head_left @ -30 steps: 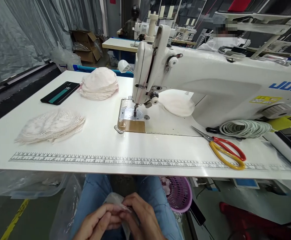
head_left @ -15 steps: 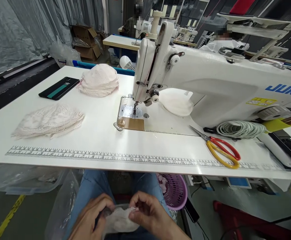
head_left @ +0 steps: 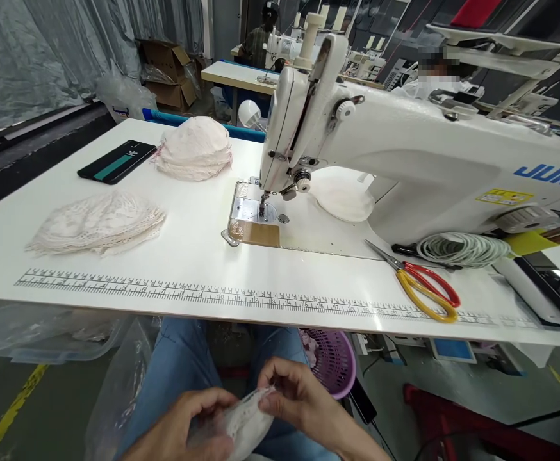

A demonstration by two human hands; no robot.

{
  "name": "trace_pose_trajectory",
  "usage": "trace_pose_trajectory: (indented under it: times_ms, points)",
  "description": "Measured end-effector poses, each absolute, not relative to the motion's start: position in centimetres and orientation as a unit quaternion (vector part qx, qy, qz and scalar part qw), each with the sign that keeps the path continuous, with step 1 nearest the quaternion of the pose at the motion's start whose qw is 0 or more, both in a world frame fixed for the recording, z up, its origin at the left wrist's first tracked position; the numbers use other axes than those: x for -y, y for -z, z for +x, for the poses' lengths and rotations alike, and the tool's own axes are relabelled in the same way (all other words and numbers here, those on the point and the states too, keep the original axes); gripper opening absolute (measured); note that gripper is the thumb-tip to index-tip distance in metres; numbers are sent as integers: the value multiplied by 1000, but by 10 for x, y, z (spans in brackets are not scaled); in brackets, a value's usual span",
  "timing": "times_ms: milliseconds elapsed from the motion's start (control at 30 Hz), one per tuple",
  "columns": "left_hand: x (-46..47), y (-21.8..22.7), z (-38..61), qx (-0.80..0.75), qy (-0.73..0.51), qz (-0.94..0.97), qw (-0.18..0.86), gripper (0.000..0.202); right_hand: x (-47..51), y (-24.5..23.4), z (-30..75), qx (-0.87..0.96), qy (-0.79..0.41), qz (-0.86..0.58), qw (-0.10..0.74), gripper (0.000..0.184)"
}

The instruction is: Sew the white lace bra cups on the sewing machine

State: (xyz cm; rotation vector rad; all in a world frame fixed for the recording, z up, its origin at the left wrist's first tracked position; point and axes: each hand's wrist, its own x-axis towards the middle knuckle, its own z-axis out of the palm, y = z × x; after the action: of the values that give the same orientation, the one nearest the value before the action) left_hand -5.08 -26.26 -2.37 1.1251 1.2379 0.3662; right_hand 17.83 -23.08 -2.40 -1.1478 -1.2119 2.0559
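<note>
Over my lap, below the table's front edge, a white lace-edged fabric piece [head_left: 250, 426] is held between both hands. My left hand [head_left: 188, 419] is closed around its left side, with the fingertips partly hidden by the cloth. My right hand [head_left: 296, 397] pinches the upper right edge between thumb and fingers. On the table, a pile of cream eyelet fabric pieces [head_left: 97, 224] lies at the left. Behind it sits a rounded stack of pale pink fabric pieces [head_left: 194, 148]. The white sewing machine [head_left: 405, 144] stands at the centre and right, needle above its plate.
Scissors with red and yellow handles [head_left: 427, 291] lie near the right front edge, beside a coil of pale cord [head_left: 462, 248]. A dark phone-like slab [head_left: 116, 162] lies at left. A purple basket [head_left: 335, 365] stands under the table. Other people sit behind.
My hands have turned the fabric piece so that it slants upward to the right, its lace edge now showing. My right hand has shifted slightly right and up. The camera view has shifted slightly.
</note>
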Motion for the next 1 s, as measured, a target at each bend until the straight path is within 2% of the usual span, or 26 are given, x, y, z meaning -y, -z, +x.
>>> trace_pose_trajectory:
  times_ms: [100, 267, 367, 467, 700, 1000]
  points:
    - [257, 21, -46, -489, -136, 550, 663, 33, 231, 28, 179, 416, -769, -420, 243, 35]
    - [248, 23, -41, -402, -167, 544, 717, 52, 230, 26, 180, 409, -796, -400, 197, 41]
    - [250, 24, -46, -423, -120, 562, 700, 59, 229, 26, 173, 419, -800, -397, 161, 43]
    - [254, 28, -55, -480, -82, 546, 682, 62, 227, 27, 167, 402, -804, -401, 175, 36]
    - [258, 30, -66, -517, -68, 496, 694, 49, 228, 36, 175, 334, -832, -388, 215, 34]
    - [248, 13, -59, -440, -90, 441, 777, 35, 234, 48, 184, 315, -832, -404, 212, 36]
